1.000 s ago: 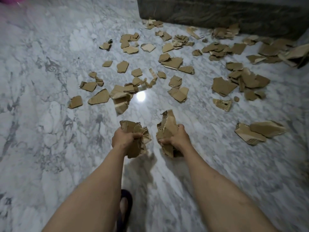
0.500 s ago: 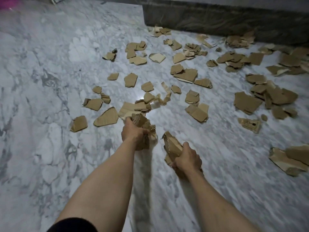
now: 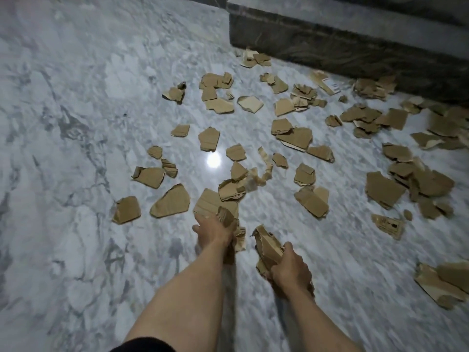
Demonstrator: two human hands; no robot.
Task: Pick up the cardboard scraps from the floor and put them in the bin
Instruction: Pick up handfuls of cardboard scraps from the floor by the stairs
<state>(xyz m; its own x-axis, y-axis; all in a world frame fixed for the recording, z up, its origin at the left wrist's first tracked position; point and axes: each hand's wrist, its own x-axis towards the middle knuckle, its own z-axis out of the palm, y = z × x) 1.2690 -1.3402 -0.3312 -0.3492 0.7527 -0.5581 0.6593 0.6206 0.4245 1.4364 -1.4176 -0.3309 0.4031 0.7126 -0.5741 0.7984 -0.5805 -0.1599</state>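
Our marble floor (image 3: 76,148) fills more of the view than a second ago, the dark stone step (image 3: 355,39) now top right. Torn brown cardboard scraps (image 3: 291,138) lie scattered between them. Our left hand (image 3: 214,231) has reached forward to the nearest flat scrap (image 3: 210,201), gripping a crumpled wad; our right hand (image 3: 290,271) holds a folded bundle (image 3: 267,246) just above the floor

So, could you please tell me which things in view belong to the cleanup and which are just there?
Part of the job:
- left hand, gripping a wad of scraps
- right hand, gripping a bundle of scraps
- loose cardboard scraps scattered on the floor

Just there:
- marble floor
- dark stone ledge
- bright light reflection

No bin is in view.
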